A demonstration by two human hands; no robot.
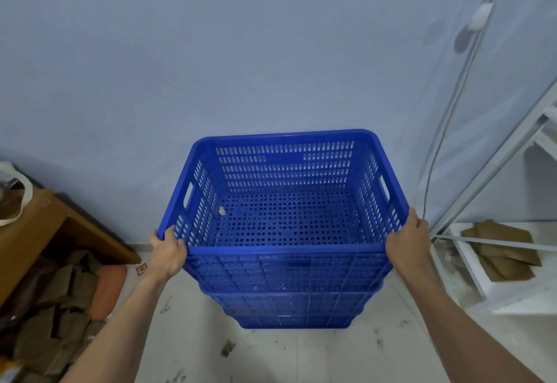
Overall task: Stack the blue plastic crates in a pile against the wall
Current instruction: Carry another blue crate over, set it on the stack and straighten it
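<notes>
A blue perforated plastic crate (286, 141) sits nested on top of a pile of blue crates (286, 307) standing on the floor against the pale blue wall. My left hand (167, 250) grips the near left corner of the top crate's rim. My right hand (408, 242) grips its near right corner. The crate is empty apart from a small pale scrap (222, 211) on its perforated bottom. At least two lower crates show beneath it, mostly hidden.
A brown wooden table (33, 232) stands at the left with cardboard pieces (54, 307) and an orange cushion (108, 289) under it. A white metal shelf (497, 277) holding brown cardboard stands at the right. A cable (452, 105) runs down the wall. The white floor is scuffed.
</notes>
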